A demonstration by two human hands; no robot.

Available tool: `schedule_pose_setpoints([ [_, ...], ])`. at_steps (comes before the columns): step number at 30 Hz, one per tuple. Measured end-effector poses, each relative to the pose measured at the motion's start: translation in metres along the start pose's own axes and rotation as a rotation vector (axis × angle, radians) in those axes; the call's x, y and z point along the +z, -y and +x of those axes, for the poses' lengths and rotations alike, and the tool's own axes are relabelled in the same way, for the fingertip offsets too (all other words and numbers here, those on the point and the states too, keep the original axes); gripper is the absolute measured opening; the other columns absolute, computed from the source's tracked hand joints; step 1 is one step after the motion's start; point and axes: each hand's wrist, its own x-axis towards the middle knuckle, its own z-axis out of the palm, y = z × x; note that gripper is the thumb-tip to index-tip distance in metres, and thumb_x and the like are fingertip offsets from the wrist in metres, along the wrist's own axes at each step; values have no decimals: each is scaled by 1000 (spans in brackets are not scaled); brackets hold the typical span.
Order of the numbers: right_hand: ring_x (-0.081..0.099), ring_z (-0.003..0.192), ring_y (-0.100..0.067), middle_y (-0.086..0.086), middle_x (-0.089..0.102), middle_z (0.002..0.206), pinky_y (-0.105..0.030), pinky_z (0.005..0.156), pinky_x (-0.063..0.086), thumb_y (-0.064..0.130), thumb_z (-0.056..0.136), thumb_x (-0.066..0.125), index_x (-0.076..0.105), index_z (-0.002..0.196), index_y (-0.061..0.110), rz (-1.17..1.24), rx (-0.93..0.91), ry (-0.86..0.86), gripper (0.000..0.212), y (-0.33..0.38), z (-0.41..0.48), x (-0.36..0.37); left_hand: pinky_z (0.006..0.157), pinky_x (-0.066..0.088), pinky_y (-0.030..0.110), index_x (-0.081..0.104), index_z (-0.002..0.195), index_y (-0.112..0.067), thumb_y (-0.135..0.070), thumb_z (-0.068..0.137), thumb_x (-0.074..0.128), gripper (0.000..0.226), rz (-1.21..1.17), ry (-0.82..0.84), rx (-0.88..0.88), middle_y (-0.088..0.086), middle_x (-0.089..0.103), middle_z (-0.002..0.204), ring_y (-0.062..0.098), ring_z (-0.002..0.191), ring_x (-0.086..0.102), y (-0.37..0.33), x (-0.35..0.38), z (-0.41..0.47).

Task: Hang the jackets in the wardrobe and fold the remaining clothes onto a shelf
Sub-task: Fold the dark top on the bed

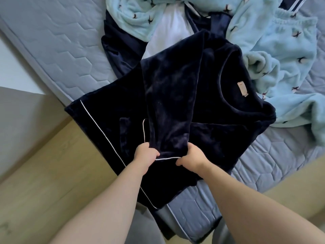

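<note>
A dark navy velvet top [219, 131] with thin white piping lies spread on the corner of the bed, its round neck and small tan label toward the right. One sleeve [168, 103] is folded across the body toward me. My left hand [146, 154] grips the left side of the sleeve's cuff. My right hand [192, 156] grips the right side of the same cuff, along its white piped edge.
Light blue fleece garments [281, 67] with small dark motifs are heaped at the back and right of the grey quilted mattress [61, 50]. A white garment [168, 32] and another navy piece [119, 43] lie behind the top. Pale wooden floor [52, 164] borders the bed.
</note>
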Motion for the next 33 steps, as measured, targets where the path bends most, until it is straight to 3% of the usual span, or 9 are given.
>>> schedule_pose_setpoints([
  [3,68,85,-12,7,71,97,-28,67,56,20,71,85,61,100,34,-69,123,86,39,-3,2,7,87,60,44,72,90,-21,-13,61,75,31,-48,33,-40,2,77,88,26,89,73,-3,-3,2],
  [6,68,91,-18,6,70,103,-33,69,56,37,76,80,61,114,33,86,239,47,42,0,3,8,79,60,37,73,97,-23,-25,58,80,39,-90,75,-14,-3,79,89,20,85,76,-12,-6,9],
  [10,68,96,-25,-4,70,107,-41,78,62,18,76,74,61,112,25,68,287,60,40,6,7,0,84,61,38,71,100,-23,-19,74,83,29,30,85,89,-5,78,97,16,89,74,-25,-12,25],
  [13,69,95,-25,-5,71,103,-32,69,57,15,62,74,68,104,20,106,386,182,43,11,4,0,79,60,38,58,130,-24,-21,72,89,65,249,172,40,-8,67,111,12,96,64,-31,-18,23],
  [16,70,101,-26,-6,72,109,-35,85,57,19,56,80,68,106,19,8,412,243,51,10,2,4,70,62,35,49,136,-15,-27,64,95,86,375,254,-120,-1,62,111,15,91,66,-25,-24,16],
  [20,75,91,-34,-16,76,100,-51,88,59,1,74,74,65,111,9,-29,447,338,40,-1,-1,11,60,52,28,64,103,-15,-31,62,95,55,506,283,-170,-1,73,92,14,77,67,-6,-27,13],
  [24,76,75,-35,-24,74,93,-50,67,63,-15,85,56,64,105,-3,98,495,297,24,-17,-3,19,66,45,28,74,99,-22,-32,62,94,43,477,288,-239,-2,77,95,14,85,64,20,-28,12],
  [28,75,86,-35,-22,72,92,-48,77,63,-6,90,58,65,100,-2,-119,447,216,13,-28,1,29,60,46,25,66,97,-22,-27,75,87,31,474,199,-218,-3,71,90,12,80,65,39,-22,14],
  [33,73,82,-34,-19,73,89,-41,77,62,5,91,50,66,90,1,-310,378,128,16,-28,3,39,73,47,35,68,107,-13,-13,77,69,29,18,18,-349,5,73,103,22,90,68,43,-24,18],
])
